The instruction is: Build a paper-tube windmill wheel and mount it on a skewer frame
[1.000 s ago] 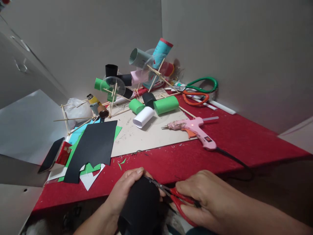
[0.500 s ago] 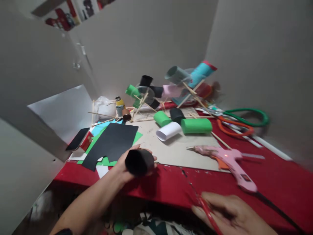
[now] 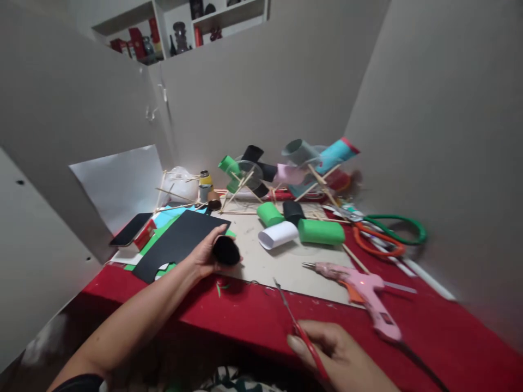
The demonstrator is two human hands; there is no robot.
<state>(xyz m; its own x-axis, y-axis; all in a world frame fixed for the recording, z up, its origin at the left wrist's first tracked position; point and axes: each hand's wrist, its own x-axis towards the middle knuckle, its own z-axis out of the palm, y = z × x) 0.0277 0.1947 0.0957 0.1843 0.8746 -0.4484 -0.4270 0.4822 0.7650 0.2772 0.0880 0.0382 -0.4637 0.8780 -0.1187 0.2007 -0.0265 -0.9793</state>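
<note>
My left hand (image 3: 209, 256) is wrapped around a black paper tube (image 3: 227, 251), its dark open end turned toward me. This tube is above the front edge of the grey board (image 3: 327, 283). In my right hand (image 3: 322, 345) is a slim red-handled tool (image 3: 305, 340) with a thin metal shaft and a small flat tip, perhaps a craft blade; its exact kind is unclear. The tip points up and away from me, over the board's front edge, apart from the tube. A pink glue gun (image 3: 365, 288) lies right of my right hand, its nozzle pointing left.
Green tubes (image 3: 322, 232), a white paper tube (image 3: 278, 235) and another black tube (image 3: 293, 211) lie on the board. Stick frames with wheels of tubes (image 3: 247, 173) stand behind. Black paper (image 3: 183, 239), a phone (image 3: 131, 228) and scissors (image 3: 394, 228) flank them on the red table (image 3: 245, 313).
My left hand and the black tube have moved slightly left and up in the view. My right hand has brought the red-handled tool left and upward. The camera view has shifted.
</note>
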